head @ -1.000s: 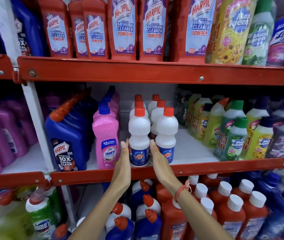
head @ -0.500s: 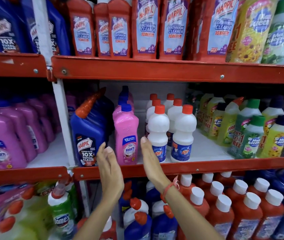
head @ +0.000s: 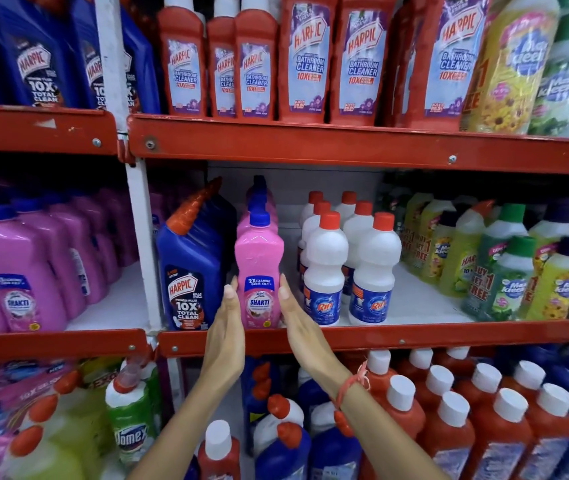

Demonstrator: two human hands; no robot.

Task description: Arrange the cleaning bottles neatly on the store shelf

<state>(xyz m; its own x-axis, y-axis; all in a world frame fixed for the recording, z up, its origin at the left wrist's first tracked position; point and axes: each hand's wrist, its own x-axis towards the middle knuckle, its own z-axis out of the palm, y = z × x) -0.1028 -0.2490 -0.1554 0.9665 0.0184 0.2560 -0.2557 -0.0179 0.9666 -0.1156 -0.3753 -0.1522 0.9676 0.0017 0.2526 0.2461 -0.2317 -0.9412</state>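
- Step in hand, by the look of it: squaring up the front pink bottle [head: 259,271] on the middle shelf [head: 380,336].
- Sits at the near edge of that shelf, upright, label facing out, more pink ones lined up behind it.
- Left hand [head: 225,341] flat against its left side, right hand [head: 305,336] flat against its right side; fingers straight and together, palms inward, not curled round it.
- Contact looks like a light two-sided press at label height; actual touch on the far side of each palm hidden, can't tell.
- Blue Harpic bottle [head: 189,268] just left, nearly touching; white bottles [head: 349,265] just right, in two tidy rows.
- Next move, as a guess: small nudge to centre it between blue and white rows, in line with the pink file behind, then release and shift to the next row.
- Needs even pressure from both sides; tall narrow body probably tips if pushed high or one-sided.
- Materials: pink one glossy moulded plastic, waisted, blue screw cap, smooth sticker label; likely slippery.
- White ones rounded, bulbous shoulder, red caps, blue label band.
- Blue Harpic flat-sided with angled orange nozzle cap.
- Shelf lip painted red metal, chipped, screw heads visible; deck white.
- Red thread band [head: 352,384] on right wrist.
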